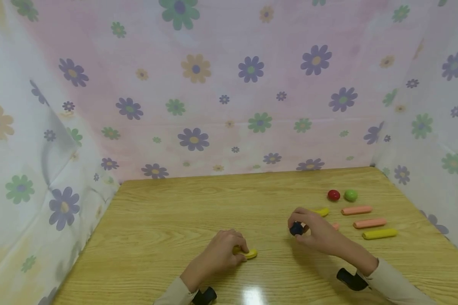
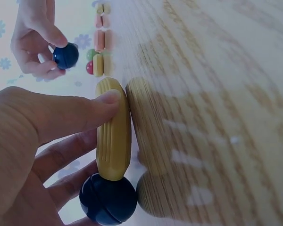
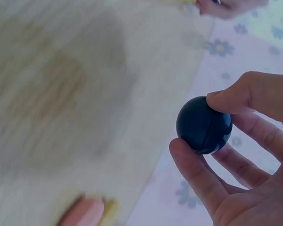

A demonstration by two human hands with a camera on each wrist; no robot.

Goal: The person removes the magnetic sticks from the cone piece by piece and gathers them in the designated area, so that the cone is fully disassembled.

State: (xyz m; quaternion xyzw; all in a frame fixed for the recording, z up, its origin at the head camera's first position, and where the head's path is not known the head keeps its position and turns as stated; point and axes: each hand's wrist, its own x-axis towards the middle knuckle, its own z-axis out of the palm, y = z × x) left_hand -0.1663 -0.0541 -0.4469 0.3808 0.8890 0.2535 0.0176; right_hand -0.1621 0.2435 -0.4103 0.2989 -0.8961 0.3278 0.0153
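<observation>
My left hand [image 1: 223, 252] pinches a curved yellow toy bar [image 1: 250, 254] low over the table, left of centre. In the left wrist view the thumb lies on the bar's ridged side, with the other fingers behind it. A dark blue ball [image 2: 108, 199] sits against the bar's near end, beside the fingers. To the right, my right hand [image 1: 318, 233] holds a second dark blue ball [image 3: 204, 125] between thumb and fingertips. This ball is raised off the wooden table [image 1: 168, 212], and a shadow lies beneath the hand.
Beyond and right of my right hand lie another curved yellow bar [image 1: 322, 212], orange bars [image 1: 356, 210] and a straight yellow bar [image 1: 379, 234]. A red ball [image 1: 333, 195] and a green ball [image 1: 351, 195] stand behind them. Flowered cloth [image 1: 229, 84] walls the table's back and sides.
</observation>
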